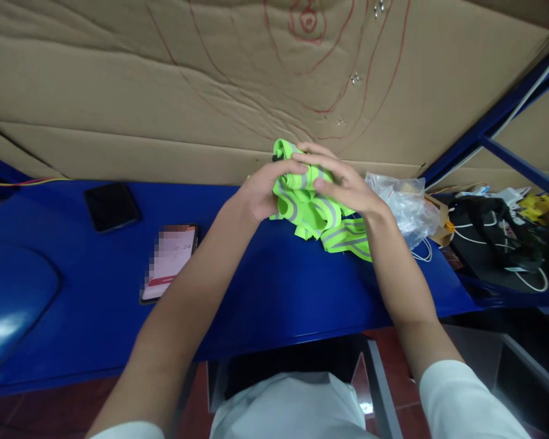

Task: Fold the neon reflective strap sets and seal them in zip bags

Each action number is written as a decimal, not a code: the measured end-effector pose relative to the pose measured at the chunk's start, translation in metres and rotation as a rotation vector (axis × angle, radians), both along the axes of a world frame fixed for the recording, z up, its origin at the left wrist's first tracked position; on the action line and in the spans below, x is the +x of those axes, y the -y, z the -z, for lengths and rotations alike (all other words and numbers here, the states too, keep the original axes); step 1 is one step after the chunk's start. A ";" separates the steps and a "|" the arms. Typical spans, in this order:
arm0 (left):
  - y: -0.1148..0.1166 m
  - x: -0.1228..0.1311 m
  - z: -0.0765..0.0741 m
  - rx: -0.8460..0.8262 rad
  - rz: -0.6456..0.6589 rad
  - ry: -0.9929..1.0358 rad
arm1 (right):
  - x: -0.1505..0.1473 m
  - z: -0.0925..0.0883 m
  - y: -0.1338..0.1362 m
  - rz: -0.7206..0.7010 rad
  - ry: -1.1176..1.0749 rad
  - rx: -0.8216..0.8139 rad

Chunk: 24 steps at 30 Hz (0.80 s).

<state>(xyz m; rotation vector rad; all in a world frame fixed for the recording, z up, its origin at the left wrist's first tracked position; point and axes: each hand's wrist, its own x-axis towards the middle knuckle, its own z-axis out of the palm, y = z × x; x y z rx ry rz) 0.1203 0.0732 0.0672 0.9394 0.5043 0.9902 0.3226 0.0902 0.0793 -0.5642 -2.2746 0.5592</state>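
A bundle of neon-green reflective straps (307, 213) with grey stripes is gathered between my hands above the blue table, near the cardboard wall. My left hand (264, 186) grips its left side, with the thumb laid over the top. From the right, my right hand (348, 183) closes over the upper part, fingers across the folds. Loops hang below my fingers, and a loose striped length trails down to the right behind my right wrist. A small dark piece (277, 157) shows at the bundle's upper left edge. Parts of the bundle are hidden by my fingers.
On the blue table (274, 286) lie a phone (171, 262) with a lit screen and a black flat object (111, 207). Clear plastic bags (405, 207) sit to the right, beside cables and a black bag (494, 228). Cardboard (165, 110) with red lines stands behind.
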 end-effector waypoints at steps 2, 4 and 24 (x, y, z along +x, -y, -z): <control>0.000 0.001 0.005 0.028 0.016 -0.062 | 0.006 0.007 -0.008 0.029 -0.145 -0.108; 0.001 0.003 0.010 0.070 0.013 -0.115 | 0.006 0.015 -0.013 0.061 -0.224 -0.192; -0.009 -0.012 0.025 0.140 0.133 -0.295 | -0.004 0.002 0.006 -0.067 0.171 -0.126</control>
